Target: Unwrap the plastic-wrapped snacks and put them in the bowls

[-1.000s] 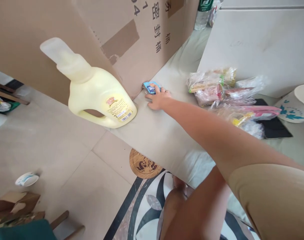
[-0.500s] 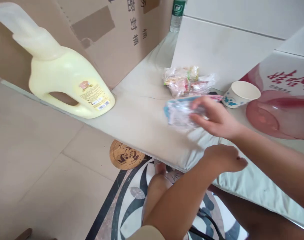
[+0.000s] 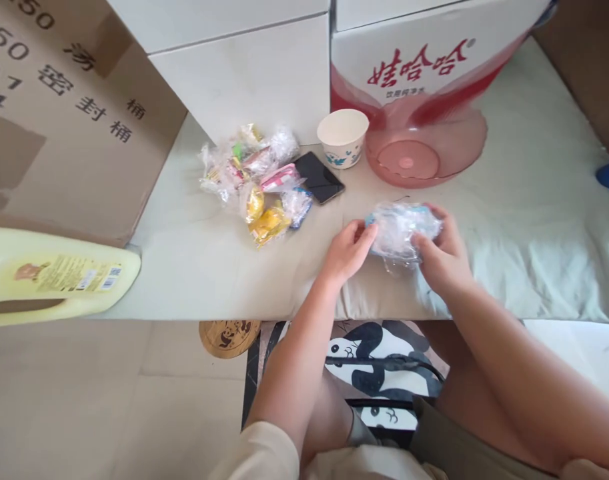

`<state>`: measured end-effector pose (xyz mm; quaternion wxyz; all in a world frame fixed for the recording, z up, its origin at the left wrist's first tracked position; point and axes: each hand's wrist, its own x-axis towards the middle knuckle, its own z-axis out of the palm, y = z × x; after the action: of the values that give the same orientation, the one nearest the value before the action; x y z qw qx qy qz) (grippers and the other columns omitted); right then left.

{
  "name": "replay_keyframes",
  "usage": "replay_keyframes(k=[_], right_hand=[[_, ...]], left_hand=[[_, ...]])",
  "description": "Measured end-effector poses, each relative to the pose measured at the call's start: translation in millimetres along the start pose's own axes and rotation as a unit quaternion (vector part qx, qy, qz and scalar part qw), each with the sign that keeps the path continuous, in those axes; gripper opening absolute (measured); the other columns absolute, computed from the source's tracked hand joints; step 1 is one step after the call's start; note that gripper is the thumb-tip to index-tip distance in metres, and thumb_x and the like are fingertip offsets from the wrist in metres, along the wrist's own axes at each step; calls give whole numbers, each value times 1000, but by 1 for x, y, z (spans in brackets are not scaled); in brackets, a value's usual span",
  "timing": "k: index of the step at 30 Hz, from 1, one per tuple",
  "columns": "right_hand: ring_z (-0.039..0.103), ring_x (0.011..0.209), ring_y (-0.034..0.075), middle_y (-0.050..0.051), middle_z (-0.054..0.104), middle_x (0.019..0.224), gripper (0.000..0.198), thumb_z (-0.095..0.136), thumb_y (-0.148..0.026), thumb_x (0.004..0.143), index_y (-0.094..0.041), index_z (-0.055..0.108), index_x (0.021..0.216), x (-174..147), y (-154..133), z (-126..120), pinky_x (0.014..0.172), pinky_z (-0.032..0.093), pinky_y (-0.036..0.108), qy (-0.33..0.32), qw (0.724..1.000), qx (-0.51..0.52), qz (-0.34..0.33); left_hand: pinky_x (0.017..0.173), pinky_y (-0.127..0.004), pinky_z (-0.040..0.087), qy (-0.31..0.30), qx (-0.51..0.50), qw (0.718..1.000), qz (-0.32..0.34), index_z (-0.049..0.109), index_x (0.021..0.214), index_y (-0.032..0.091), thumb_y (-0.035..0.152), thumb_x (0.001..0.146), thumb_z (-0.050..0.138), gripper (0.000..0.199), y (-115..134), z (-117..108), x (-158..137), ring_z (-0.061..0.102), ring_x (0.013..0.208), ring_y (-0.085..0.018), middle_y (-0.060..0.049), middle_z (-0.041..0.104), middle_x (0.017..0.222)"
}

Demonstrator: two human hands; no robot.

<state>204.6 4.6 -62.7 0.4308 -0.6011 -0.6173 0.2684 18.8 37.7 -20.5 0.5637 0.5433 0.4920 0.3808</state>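
Between both hands is a packet in crinkled clear plastic (image 3: 397,233) with light-blue parts, just above the cloth-covered surface (image 3: 184,280). My left hand (image 3: 351,248) pinches its left edge with thumb and fingers. On the other side my right hand (image 3: 444,253) grips it, thumb on top and fingers behind. What is inside the wrapping cannot be made out. To the left lies a heap of small wrapped packets (image 3: 234,170), several of them, some yellow, pink and blue. A black phone (image 3: 318,177) rests beside the heap.
A white paper cup (image 3: 343,137) and a clear pink bowl (image 3: 434,150) stand behind the hands, before a white-and-red carton (image 3: 409,67). At left are a brown cardboard box (image 3: 84,100) and a pale yellow jug (image 3: 59,273). A round wooden stool (image 3: 229,337) is below the edge.
The view has swung to the right. My right hand held the packet alone before; now my left hand has come up and both hands hold it, in front of the bowl.
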Motion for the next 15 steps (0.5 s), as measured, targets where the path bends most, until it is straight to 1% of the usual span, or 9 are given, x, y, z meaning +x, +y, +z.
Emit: replay_keyframes(k=[1, 2, 3, 5, 7, 9, 11, 13, 15], right_hand=[[69, 92, 26, 14, 65, 115, 53, 46, -41, 97, -26, 30, 145, 2, -1, -2, 75, 60, 41, 1, 998, 57, 15], [69, 92, 25, 12, 65, 114, 53, 51, -42, 95, -26, 35, 143, 5, -2, -4, 76, 60, 41, 0, 995, 93, 25], [68, 91, 25, 12, 65, 114, 54, 54, -44, 93, -25, 38, 141, 7, -3, -6, 76, 60, 41, 1, 994, 107, 32], [68, 91, 23, 11, 64, 117, 52, 55, -47, 93, -26, 43, 139, 10, -4, -11, 76, 60, 39, 4, 993, 113, 42], [68, 93, 21, 11, 63, 123, 43, 48, -48, 97, -27, 47, 134, 11, -3, -18, 77, 60, 38, 17, 990, 126, 59], [68, 97, 21, 11, 62, 125, 36, 44, -47, 98, -26, 51, 126, 9, -3, -24, 81, 59, 38, 25, 986, 149, 77], [68, 101, 22, 12, 62, 125, 34, 49, -45, 95, -25, 53, 121, 4, -5, -29, 85, 58, 40, 24, 985, 156, 74], [67, 103, 25, 13, 62, 125, 39, 58, -44, 88, -23, 55, 121, 0, -9, -29, 86, 57, 42, 9, 990, 135, 47], [66, 103, 26, 13, 61, 125, 44, 64, -43, 83, -23, 56, 122, -4, -13, -27, 85, 56, 43, -19, 995, 94, 12]], left_hand=[[77, -29, 50, -24, -46, 999, -14, 67, 90, 21, 48, 88, 62, 28, 0, 6, 3, 67, 85, -19, -4, 72, 88], [76, -29, 52, -40, -87, 995, -31, 68, 96, 20, 49, 85, 66, 30, 0, 12, 4, 68, 87, -19, -5, 73, 92], [75, -29, 54, -45, -119, 991, -49, 68, 100, 21, 49, 81, 70, 34, 0, 18, 6, 69, 87, -20, -5, 74, 95], [69, -30, 56, -22, -157, 984, -79, 67, 106, 21, 48, 75, 76, 42, -2, 26, 6, 70, 84, -20, -5, 74, 97], [65, -30, 57, 27, -161, 983, -88, 66, 106, 22, 48, 73, 77, 44, -4, 30, 6, 70, 80, -19, -5, 74, 97], [67, -29, 56, 76, -143, 984, -72, 65, 104, 21, 47, 74, 75, 41, -7, 29, 5, 69, 81, -19, -5, 73, 98], [74, -29, 55, 108, -92, 989, -30, 65, 102, 21, 46, 77, 74, 37, -10, 27, 3, 69, 85, -18, -5, 73, 99], [78, -28, 53, 121, -16, 992, 16, 66, 98, 20, 46, 79, 73, 33, -10, 24, 0, 68, 87, -18, -5, 72, 96], [79, -28, 52, 127, 64, 989, 37, 64, 96, 21, 46, 80, 73, 31, -10, 23, -4, 67, 86, -18, -4, 71, 91]])
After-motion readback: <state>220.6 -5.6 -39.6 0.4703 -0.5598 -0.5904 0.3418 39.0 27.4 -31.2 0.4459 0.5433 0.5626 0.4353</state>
